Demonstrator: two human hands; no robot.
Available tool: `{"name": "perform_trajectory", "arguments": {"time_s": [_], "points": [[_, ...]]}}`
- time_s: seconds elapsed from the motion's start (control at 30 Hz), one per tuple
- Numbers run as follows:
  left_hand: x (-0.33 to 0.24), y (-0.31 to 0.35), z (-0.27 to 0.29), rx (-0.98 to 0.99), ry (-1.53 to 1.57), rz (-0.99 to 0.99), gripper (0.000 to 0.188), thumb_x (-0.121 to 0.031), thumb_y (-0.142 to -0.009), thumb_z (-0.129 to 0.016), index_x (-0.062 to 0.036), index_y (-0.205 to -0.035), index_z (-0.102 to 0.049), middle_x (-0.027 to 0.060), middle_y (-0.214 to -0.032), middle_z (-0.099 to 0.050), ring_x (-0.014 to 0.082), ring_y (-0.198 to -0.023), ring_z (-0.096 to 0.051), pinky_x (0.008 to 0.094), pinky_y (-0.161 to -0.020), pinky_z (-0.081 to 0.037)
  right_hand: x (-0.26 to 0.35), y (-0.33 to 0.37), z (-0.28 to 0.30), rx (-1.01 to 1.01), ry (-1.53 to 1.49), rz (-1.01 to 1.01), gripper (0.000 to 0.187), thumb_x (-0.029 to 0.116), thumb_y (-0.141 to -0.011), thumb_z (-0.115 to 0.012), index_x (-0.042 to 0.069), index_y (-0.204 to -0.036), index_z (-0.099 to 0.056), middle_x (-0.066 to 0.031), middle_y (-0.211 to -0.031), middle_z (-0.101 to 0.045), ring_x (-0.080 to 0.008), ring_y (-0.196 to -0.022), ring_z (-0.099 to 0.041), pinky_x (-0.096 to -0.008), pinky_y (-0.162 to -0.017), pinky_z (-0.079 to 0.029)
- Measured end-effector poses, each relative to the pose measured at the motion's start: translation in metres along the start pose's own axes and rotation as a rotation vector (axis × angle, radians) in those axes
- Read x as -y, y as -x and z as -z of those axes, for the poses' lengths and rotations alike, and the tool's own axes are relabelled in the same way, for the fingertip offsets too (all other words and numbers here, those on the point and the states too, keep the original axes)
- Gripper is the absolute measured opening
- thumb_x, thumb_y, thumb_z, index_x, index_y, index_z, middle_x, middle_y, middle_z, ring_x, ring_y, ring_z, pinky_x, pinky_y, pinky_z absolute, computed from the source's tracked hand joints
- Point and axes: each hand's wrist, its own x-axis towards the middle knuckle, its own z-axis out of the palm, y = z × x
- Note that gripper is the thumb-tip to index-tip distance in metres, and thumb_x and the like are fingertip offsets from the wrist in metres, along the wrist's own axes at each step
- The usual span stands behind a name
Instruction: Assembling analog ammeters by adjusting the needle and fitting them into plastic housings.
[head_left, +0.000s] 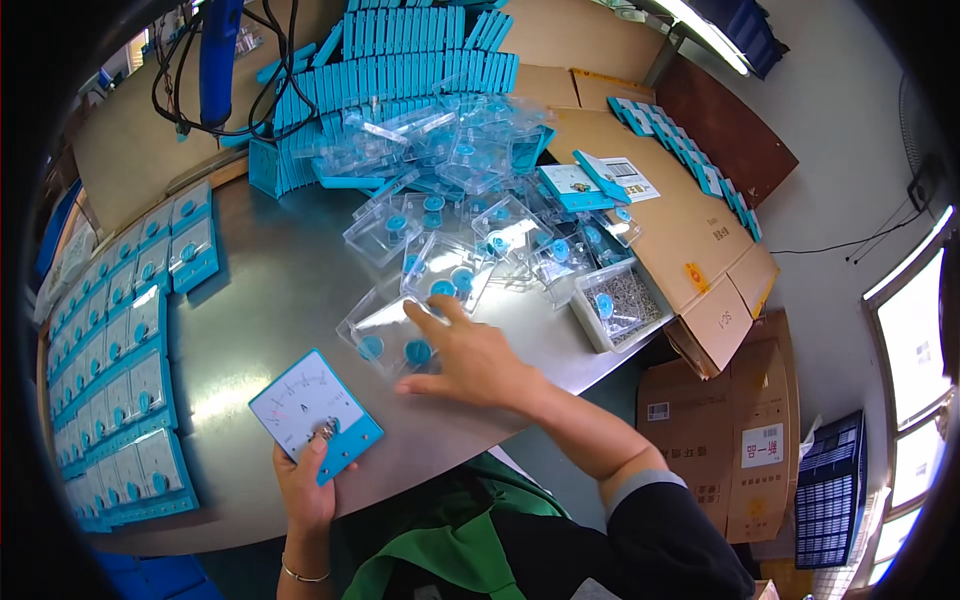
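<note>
My left hand [305, 485] grips an analog panel meter [310, 405] with a white dial and a teal base, its thumb over the metal works at the dial's lower edge. No clear cover is on this meter. My right hand [470, 355] is stretched over a clear plastic cover [385, 325] with teal round knobs, thumb and fingers spread. Whether the fingertips touch the cover, I cannot tell. Just beyond it lies another clear cover [445, 270], part of a loose heap of such covers [420, 145].
Covered meters [140, 320] stand in rows along the left. Teal bases [400, 75] are stacked at the back. A white box of small metal parts [640, 300] sits at the table's right edge beside cardboard [650, 190]. A blue tool [218, 65] with black cable hangs upper left.
</note>
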Motion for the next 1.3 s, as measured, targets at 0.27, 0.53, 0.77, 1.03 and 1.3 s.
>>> {"name": "perform_trajectory", "arguments": {"time_s": [0.27,0.53,0.77,1.03,1.3], "points": [[0.001,-0.016,-0.048,0.374,0.093,0.528,0.036,-0.013,-0.084,-0.062,0.0007,-0.114,-0.05,0.0127,-0.104,-0.061,0.0228,-0.085,-0.064,0.0345,-0.057,-0.055,-0.13,0.061,0.096,-0.365,0.397,-0.424,0.022,0.022,-0.079,-0.067,0.002,-0.082,-0.057,-0.0145,-0.078,-0.059,-0.0339,-0.074,-0.06,-0.0423,-0.063,-0.046],[0.018,-0.089,-0.082,0.419,-0.092,0.502,0.04,-0.018,-0.083,-0.065,-0.0027,-0.117,-0.051,0.0109,-0.107,-0.061,0.0211,-0.086,-0.063,0.0344,-0.057,-0.053,-0.156,0.066,0.099,-0.283,0.237,-0.469,0.019,0.019,-0.076,-0.066,0.0,-0.078,-0.062,-0.0175,-0.077,-0.063,-0.0342,-0.074,-0.061,-0.0418,-0.067,-0.047],[0.008,-0.1,-0.062,0.41,0.018,0.38,0.042,-0.017,-0.082,-0.065,-0.0026,-0.118,-0.05,0.0111,-0.107,-0.061,0.0213,-0.085,-0.063,0.035,-0.059,-0.054,-0.118,0.066,0.146,-0.508,-0.113,-0.338,0.012,0.009,-0.083,-0.062,-0.002,-0.079,-0.059,-0.0087,-0.064,-0.06,-0.0124,-0.056,-0.056,-0.0259,-0.05,-0.042],[-0.021,-0.079,-0.009,0.171,-0.043,0.235,0.043,-0.015,-0.081,-0.067,-0.0014,-0.117,-0.048,0.0128,-0.104,-0.061,0.0219,-0.083,-0.064,0.0356,-0.058,-0.055,-0.017,0.035,0.037,0.088,-1.178,-0.392,0.011,0.012,-0.089,-0.059,0.001,-0.084,-0.059,-0.0093,-0.075,-0.065,-0.0076,-0.055,-0.06,-0.0178,-0.038,-0.033],[-0.04,-0.03,0.033,0.011,0.071,0.086,0.039,-0.013,-0.082,-0.064,0.0,-0.115,-0.048,0.0126,-0.102,-0.062,0.0215,-0.081,-0.065,0.035,-0.055,-0.055,-0.013,0.042,0.006,0.513,-0.609,-0.371,0.019,0.014,-0.085,-0.065,-0.004,-0.093,-0.063,-0.0115,-0.079,-0.065,-0.0129,-0.053,-0.059,-0.0257,-0.051,-0.047]]}}
